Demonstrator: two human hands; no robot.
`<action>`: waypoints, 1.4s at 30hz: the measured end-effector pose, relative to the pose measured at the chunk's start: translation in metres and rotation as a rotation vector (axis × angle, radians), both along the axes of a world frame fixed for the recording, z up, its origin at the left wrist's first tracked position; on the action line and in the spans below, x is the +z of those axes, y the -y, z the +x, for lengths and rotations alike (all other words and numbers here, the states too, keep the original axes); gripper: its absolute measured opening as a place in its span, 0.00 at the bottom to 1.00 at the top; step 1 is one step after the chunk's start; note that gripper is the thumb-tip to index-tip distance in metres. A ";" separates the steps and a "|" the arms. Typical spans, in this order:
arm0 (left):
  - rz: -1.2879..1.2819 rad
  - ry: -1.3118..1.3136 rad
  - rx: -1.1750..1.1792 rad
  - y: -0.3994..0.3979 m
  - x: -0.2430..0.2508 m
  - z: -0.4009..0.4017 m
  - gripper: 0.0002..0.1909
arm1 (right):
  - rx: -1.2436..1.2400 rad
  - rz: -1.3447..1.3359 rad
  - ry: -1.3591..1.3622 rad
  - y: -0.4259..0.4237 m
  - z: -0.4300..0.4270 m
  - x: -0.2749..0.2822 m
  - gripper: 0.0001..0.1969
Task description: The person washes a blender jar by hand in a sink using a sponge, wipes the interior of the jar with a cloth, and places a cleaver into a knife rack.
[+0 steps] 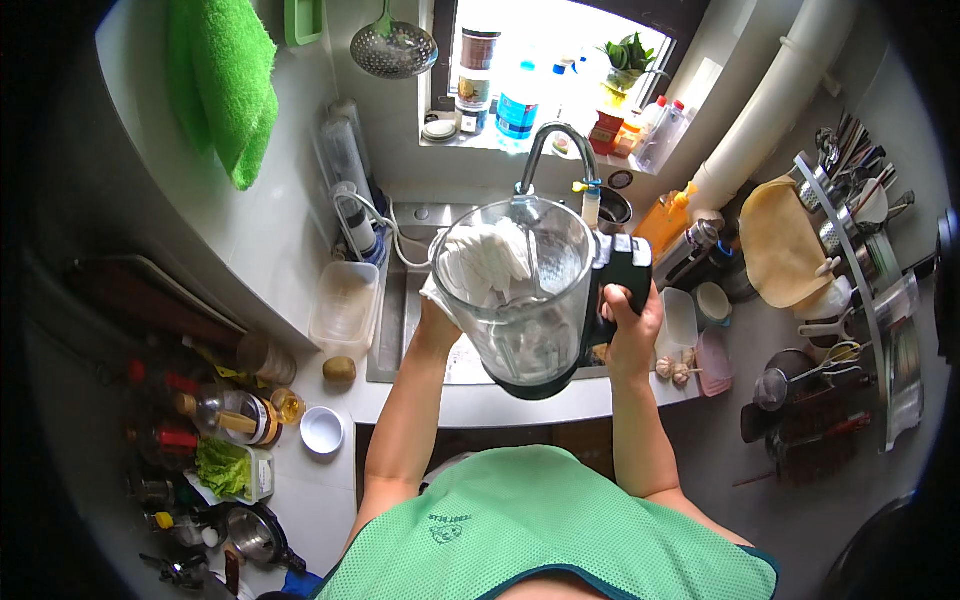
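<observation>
A clear blender jug [525,337] with a black base and black handle is held tilted above the sink [390,330], its wide mouth facing up. My right hand [630,322] grips the black handle [628,274], thumb in front. At the jug's left side, my left hand [442,311] is mostly hidden behind the glass and a white cloth [480,259]. The cloth shows through the jug wall; whether it lies inside or behind the glass I cannot tell. Behind the jug's rim rises the curved metal faucet [559,135].
Left of the sink stand a plastic container [345,304], a kiwi fruit [340,370] and a white bowl [322,430]. Garlic bulbs [677,369] and an orange bottle [662,217] are on the right. A skimmer [394,50] and green towel [232,90] hang above. Bottles line the windowsill.
</observation>
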State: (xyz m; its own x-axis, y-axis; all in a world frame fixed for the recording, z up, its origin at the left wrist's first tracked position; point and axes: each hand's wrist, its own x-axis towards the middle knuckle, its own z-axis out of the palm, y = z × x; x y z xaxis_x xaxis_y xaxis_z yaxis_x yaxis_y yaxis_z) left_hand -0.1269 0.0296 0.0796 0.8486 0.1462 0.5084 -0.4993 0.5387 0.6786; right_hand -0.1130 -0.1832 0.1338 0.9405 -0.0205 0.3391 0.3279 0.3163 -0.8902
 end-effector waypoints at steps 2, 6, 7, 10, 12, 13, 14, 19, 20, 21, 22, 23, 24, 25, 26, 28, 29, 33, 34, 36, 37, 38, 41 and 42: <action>0.196 0.117 0.003 -0.004 0.014 0.004 0.21 | 0.067 0.032 -0.013 0.011 -0.002 -0.005 0.10; -0.186 -0.037 -0.379 -0.014 -0.013 0.023 0.27 | 0.159 0.066 -0.047 0.022 0.008 0.002 0.12; -0.182 -0.044 -0.428 -0.015 -0.015 0.027 0.27 | 0.158 0.101 -0.061 0.022 0.010 0.001 0.12; -0.133 -0.027 -0.543 -0.013 -0.015 0.036 0.27 | 0.164 0.202 -0.144 0.022 0.018 -0.005 0.12; -0.110 -0.012 -0.598 -0.011 -0.015 0.037 0.28 | 0.173 0.202 -0.186 0.018 0.018 -0.004 0.10; -0.111 0.006 -0.626 -0.009 -0.016 0.039 0.28 | 0.179 0.200 -0.201 0.015 0.019 -0.001 0.10; -0.121 0.021 -0.663 -0.005 -0.018 0.043 0.28 | 0.173 0.166 -0.168 0.012 0.015 0.003 0.10; -0.176 0.153 -0.824 0.014 -0.029 0.060 0.29 | 0.252 0.073 -0.230 0.016 0.023 0.002 0.06; -0.181 0.116 -0.817 0.015 -0.035 0.058 0.29 | 0.250 0.064 -0.190 0.014 0.020 0.000 0.07; -0.176 0.047 -0.807 0.017 -0.040 0.056 0.29 | 0.248 0.063 -0.198 0.015 0.019 -0.003 0.07; -0.085 -0.180 -0.719 0.017 -0.046 0.047 0.30 | 0.206 0.066 -0.199 0.017 0.019 -0.007 0.08; -0.013 -0.409 -0.648 0.017 -0.052 0.037 0.31 | 0.166 0.067 -0.201 0.018 0.019 -0.010 0.09; -0.321 -0.454 -0.748 0.019 -0.047 0.017 0.30 | 0.165 0.094 -0.231 0.019 0.020 -0.013 0.10; -0.080 -0.323 -0.527 0.022 -0.055 0.005 0.30 | 0.172 0.093 -0.240 0.019 0.020 -0.016 0.10; 0.155 -0.233 -0.277 0.026 -0.062 -0.008 0.30 | 0.157 0.099 -0.254 0.019 0.019 -0.020 0.10; -0.033 -0.356 -0.319 0.023 -0.070 -0.019 0.33 | 0.167 0.115 -0.239 0.018 0.017 -0.026 0.10; -0.187 -0.334 -0.177 0.023 -0.072 -0.023 0.27 | 0.173 0.116 -0.247 0.017 0.017 -0.026 0.10; -0.224 -0.292 0.201 0.001 -0.036 -0.026 0.19 | 0.108 0.029 -0.158 0.005 0.008 -0.015 0.09; -0.201 -0.314 0.312 0.000 -0.029 -0.021 0.20 | 0.110 0.053 -0.162 0.004 0.012 -0.019 0.08; -0.157 -0.295 0.474 0.001 -0.027 -0.020 0.18 | 0.114 0.080 -0.165 0.004 0.016 -0.022 0.08; -0.154 -0.293 0.475 0.007 -0.031 -0.023 0.18 | 0.096 0.107 -0.178 0.004 0.017 -0.020 0.08; 0.288 -0.271 0.841 0.017 -0.037 -0.029 0.21 | 0.078 0.134 -0.191 0.004 0.017 -0.017 0.08; 1.230 -0.063 1.541 0.052 -0.051 -0.061 0.28 | 0.051 0.188 -0.226 0.003 0.013 -0.009 0.08; 0.827 -0.118 1.354 0.072 -0.035 -0.066 0.25 | 0.081 0.186 -0.211 0.006 0.015 -0.011 0.08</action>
State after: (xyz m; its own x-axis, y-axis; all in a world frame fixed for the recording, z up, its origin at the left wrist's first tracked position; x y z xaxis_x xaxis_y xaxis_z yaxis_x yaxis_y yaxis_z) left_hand -0.1926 -0.0426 0.0448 0.3652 0.5220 0.7708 -0.2085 -0.7611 0.6142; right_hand -0.0984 -0.1889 0.1224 0.9910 0.0137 0.1333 0.1088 0.4982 -0.8602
